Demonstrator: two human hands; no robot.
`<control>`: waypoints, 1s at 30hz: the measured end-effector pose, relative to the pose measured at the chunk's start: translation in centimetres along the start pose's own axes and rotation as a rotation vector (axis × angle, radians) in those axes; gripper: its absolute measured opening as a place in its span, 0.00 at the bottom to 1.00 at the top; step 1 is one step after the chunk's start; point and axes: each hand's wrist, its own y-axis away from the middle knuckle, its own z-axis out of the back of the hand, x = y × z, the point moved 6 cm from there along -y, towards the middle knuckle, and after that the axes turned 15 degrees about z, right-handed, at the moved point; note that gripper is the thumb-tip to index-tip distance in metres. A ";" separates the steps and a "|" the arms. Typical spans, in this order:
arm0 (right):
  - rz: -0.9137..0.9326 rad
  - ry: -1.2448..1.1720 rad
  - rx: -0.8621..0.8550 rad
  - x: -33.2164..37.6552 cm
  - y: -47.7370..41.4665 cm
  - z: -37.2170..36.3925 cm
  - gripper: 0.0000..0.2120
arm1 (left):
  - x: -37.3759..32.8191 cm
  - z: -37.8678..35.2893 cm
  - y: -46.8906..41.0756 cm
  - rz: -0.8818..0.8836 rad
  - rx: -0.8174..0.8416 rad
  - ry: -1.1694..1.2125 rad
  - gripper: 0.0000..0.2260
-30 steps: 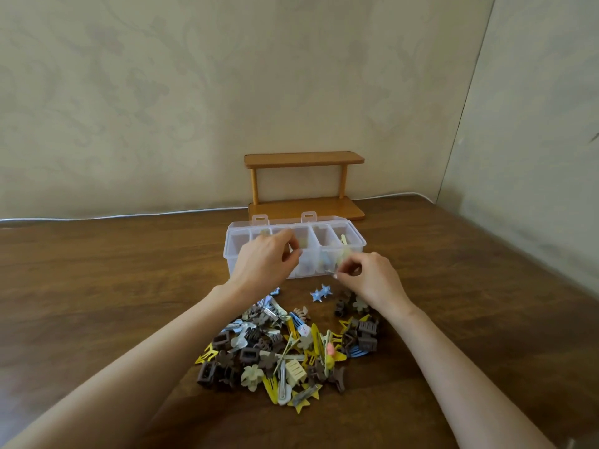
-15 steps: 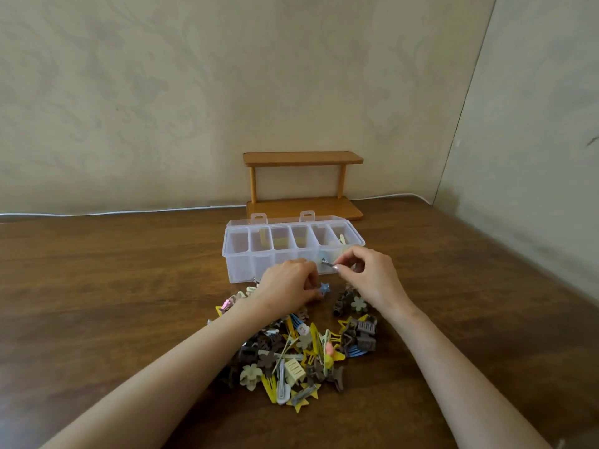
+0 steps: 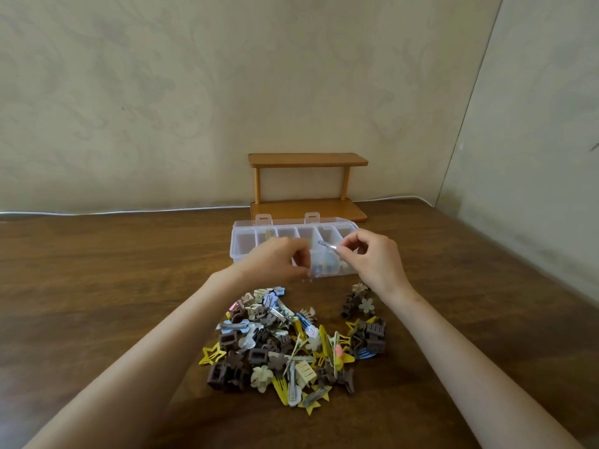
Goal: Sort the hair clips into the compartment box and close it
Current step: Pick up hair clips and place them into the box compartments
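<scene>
A clear plastic compartment box point(image 3: 243, 241) stands open on the wooden table, its lid folded back. A few clips lie in its right-hand compartments. My right hand point(image 3: 372, 257) pinches a small silver hair clip point(image 3: 327, 246) just above the box's front right part. My left hand point(image 3: 275, 262) is in front of the box with curled fingers pinching a small blue clip point(image 3: 316, 270) at the box's front wall. A mixed pile of hair clips point(image 3: 291, 345) in brown, yellow, beige and blue lies on the table nearer me, between my forearms.
A small wooden two-tier shelf point(image 3: 308, 186) stands behind the box against the wall. A white cable point(image 3: 113, 211) runs along the table's back edge. Bare tabletop point(image 3: 97, 286) spreads to the left and right of the pile.
My left hand has risen from the pile to the box front with a blue clip. My right hand has lifted a silver clip up over the box.
</scene>
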 end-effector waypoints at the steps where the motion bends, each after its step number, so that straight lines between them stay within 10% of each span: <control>1: 0.005 0.026 -0.001 0.2 -0.5 -0.1 0.04 | 0.2 0.6 0.0 0.006 -0.008 0.040 0.06; 30: -0.071 0.118 -0.032 -3.3 2.3 0.5 0.04 | 1.8 2.6 -3.1 0.017 -0.346 0.163 0.05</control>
